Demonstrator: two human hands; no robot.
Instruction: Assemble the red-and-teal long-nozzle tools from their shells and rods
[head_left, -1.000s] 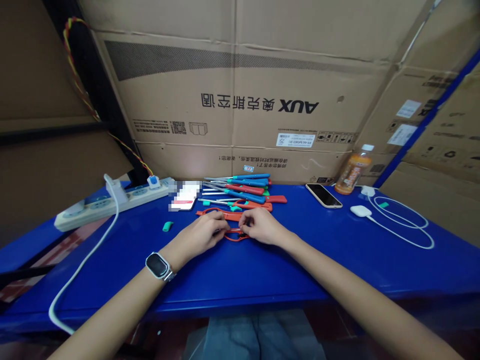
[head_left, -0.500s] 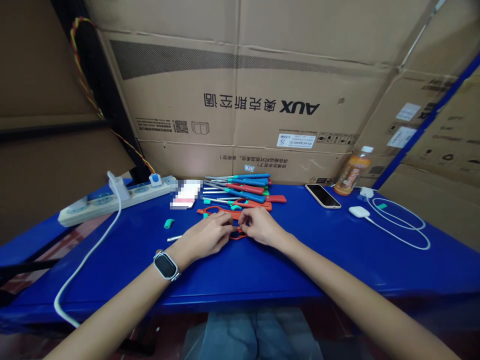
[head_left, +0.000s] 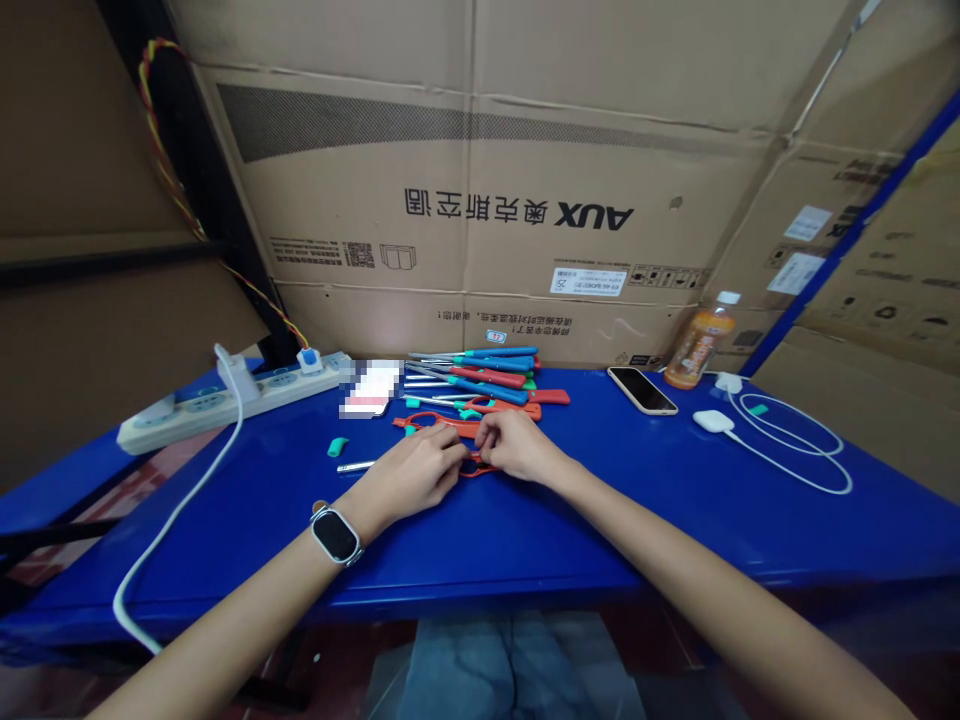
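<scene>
On the counter (head_left: 585,550), a pile of tools (head_left: 499,377) lies just beyond the left hand (head_left: 421,465) and right hand (head_left: 519,447), a power strip (head_left: 259,396) to its left, a phone (head_left: 642,391) to its right. A bottle (head_left: 699,350) stands right of the phone (slightly behind it); cardboard (head_left: 510,140) backs the counter.

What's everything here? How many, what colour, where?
Tools: several, blue, red, orange handles, centre back
Green pieces: several, scattered
Metal tube: one, silver, centre left
Phone: one, black screen, right
Bottle: one, orange, back right
Corded gadget: one, white, right
Power strip: one, white, left
Wires: one bundle, red-yellow, upper left
Blurred panel: one, whitish, centre left
Cardboard: several sheets, brown, behind
Table: one, blue, beneath
Loop piece: one, orange, centre
Watch: one, silver, lower left
Left hand: one, bare, at loop piece
Right hand: one, bare, likewise
</scene>
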